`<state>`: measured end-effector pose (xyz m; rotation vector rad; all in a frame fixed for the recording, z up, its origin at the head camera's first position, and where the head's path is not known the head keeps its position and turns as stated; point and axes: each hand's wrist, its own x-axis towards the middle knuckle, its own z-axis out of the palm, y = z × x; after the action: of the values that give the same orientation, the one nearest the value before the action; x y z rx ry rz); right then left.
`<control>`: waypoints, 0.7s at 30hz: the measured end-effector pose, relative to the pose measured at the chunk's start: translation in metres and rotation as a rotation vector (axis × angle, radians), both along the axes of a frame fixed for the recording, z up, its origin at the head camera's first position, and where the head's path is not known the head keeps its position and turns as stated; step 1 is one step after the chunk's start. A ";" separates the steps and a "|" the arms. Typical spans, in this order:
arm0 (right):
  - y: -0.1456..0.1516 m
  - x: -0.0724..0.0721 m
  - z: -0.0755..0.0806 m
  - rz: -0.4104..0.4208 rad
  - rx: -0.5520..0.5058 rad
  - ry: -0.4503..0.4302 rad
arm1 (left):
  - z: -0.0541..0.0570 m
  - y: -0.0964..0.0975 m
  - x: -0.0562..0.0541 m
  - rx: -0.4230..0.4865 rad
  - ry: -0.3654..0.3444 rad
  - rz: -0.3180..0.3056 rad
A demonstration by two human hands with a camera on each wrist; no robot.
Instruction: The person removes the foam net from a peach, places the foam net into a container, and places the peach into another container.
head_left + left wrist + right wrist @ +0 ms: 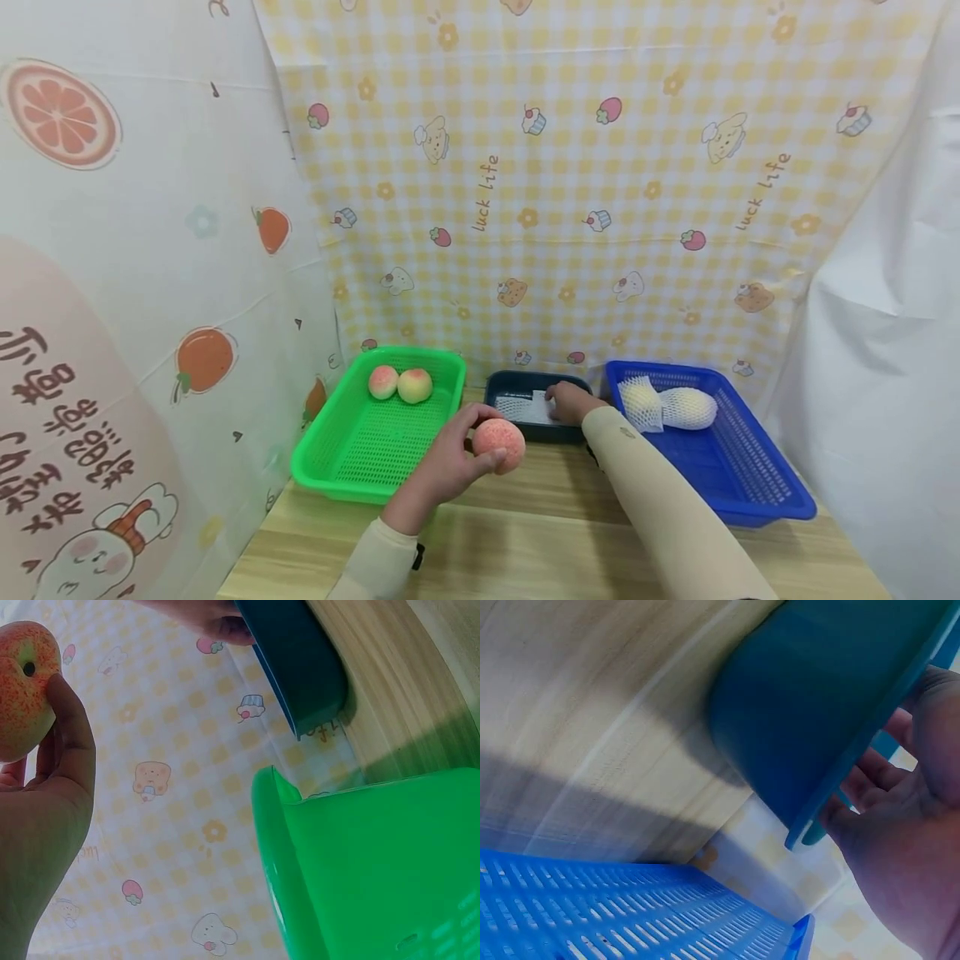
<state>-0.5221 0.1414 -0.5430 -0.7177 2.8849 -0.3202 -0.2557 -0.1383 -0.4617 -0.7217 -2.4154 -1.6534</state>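
Observation:
In the head view my left hand [450, 462] holds a pink peach [498, 445] above the table, thumb on the near side. The left wrist view shows the same peach [26, 690] with a small dark hole at its stem end. My right hand [573, 403] reaches into a dark teal tray [555, 434], its fingers at white foam fruit nets [531, 409] lying flat inside. In the right wrist view the tray wall [795, 712] hides the fingertips, so whether they pinch a net cannot be told.
A green basket [307, 467] on the left contains two peaches [399, 384]. On the right, a blue basket [787, 498] holds two fruits in foam nets [688, 408]. All stand on a wooden table [525, 542] before a checked cloth [555, 167].

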 end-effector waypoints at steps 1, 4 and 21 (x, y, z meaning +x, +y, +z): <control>-0.001 0.004 0.005 -0.014 -0.004 0.002 | 0.000 0.001 0.000 0.002 -0.003 -0.001; -0.004 0.021 0.025 -0.049 -0.030 0.012 | 0.002 0.002 0.002 0.009 -0.008 0.000; 0.002 0.074 0.075 -0.080 -0.129 0.150 | 0.009 0.009 0.005 -0.007 0.009 -0.024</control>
<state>-0.4480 0.1438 -0.4676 -0.6750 3.0635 -0.4868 -0.2505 -0.1290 -0.4531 -0.7605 -2.4170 -1.6468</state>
